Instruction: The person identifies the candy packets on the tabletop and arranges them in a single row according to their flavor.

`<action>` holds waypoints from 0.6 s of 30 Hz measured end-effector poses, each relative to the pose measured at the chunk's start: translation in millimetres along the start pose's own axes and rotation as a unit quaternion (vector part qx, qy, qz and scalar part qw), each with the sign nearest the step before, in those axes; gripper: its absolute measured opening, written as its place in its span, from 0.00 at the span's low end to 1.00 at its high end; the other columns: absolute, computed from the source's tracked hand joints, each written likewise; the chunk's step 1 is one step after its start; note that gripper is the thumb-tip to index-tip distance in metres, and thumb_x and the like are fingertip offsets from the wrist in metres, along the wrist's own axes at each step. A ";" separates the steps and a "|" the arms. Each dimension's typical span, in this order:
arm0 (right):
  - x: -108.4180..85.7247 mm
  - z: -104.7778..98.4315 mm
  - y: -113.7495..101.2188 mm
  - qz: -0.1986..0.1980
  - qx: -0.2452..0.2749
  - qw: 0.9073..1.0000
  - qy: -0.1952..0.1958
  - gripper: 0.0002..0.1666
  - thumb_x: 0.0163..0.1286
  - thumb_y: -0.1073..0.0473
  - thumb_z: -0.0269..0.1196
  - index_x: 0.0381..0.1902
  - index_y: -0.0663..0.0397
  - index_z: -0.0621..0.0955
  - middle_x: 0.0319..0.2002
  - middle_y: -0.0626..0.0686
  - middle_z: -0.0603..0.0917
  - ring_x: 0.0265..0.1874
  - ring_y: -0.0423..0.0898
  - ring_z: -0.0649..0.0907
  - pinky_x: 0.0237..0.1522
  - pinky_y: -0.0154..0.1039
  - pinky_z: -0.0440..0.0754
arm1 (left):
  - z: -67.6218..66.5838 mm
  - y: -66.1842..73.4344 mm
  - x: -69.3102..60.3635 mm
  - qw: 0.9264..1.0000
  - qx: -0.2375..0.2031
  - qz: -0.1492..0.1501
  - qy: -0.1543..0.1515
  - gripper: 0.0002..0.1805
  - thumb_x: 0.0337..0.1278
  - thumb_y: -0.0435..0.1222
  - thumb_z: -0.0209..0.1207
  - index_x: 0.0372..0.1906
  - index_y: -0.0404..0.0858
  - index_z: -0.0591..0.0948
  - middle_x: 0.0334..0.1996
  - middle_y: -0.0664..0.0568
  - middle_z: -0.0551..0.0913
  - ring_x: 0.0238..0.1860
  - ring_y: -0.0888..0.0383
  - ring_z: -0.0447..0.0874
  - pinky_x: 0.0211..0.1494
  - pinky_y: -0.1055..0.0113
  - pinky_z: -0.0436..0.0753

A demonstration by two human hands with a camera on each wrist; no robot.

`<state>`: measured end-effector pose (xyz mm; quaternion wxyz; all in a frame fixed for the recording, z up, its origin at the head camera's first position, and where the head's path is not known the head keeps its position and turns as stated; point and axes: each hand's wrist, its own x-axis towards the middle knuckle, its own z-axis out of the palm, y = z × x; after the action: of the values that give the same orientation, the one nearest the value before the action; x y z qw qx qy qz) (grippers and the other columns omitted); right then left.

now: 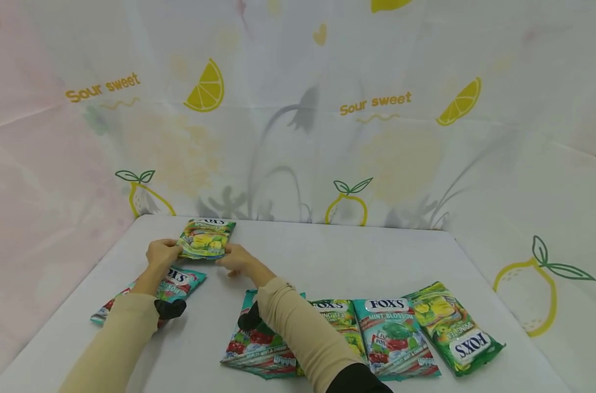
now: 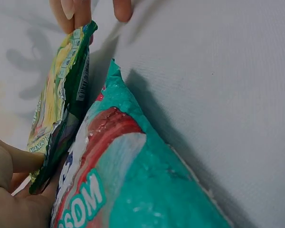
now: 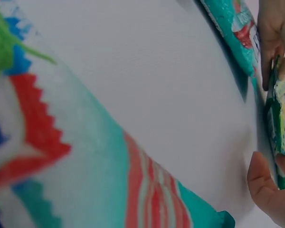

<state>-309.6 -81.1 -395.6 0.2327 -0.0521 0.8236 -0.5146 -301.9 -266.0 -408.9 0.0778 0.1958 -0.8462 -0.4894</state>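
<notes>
At the table's far left, a yellow-green FOX'S candy bag (image 1: 206, 239) is tilted, its near edge lifted, between both hands. My left hand (image 1: 163, 254) pinches its near left corner, thumb on the printed face in the left wrist view. My right hand (image 1: 243, 263) pinches the near right corner, with one finger (image 2: 122, 9) held apart from the bag. Under my left forearm lies a teal FOX'S candy bag (image 1: 177, 284), partly covered by the sleeve. In the right wrist view, another teal bag (image 3: 85, 156) fills the near left.
Along the near right of the white table (image 1: 337, 256) lie a teal bag (image 1: 256, 349), a yellow-green bag (image 1: 344, 322) partly under my right sleeve, another teal bag (image 1: 393, 338), and a slanted yellow-green bag (image 1: 452, 327). A lemon-print cloth (image 1: 288, 147) hangs behind.
</notes>
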 end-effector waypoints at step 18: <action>-42.7 -13.6 13.0 -0.118 -0.123 0.985 0.014 0.30 0.64 0.57 0.63 0.62 0.59 0.72 0.52 0.51 0.82 0.60 0.49 0.74 0.55 0.39 0.74 | 26.4 17.8 -62.3 0.960 0.114 0.246 0.074 0.15 0.49 0.27 0.62 0.41 0.19 0.79 0.36 0.27 0.81 0.38 0.33 0.79 0.42 0.44 0.76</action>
<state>-275.7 -50.0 -387.9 0.1504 -0.1699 0.8718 -0.4341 -258.2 -211.7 -403.3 0.2350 0.0249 -0.9105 -0.3394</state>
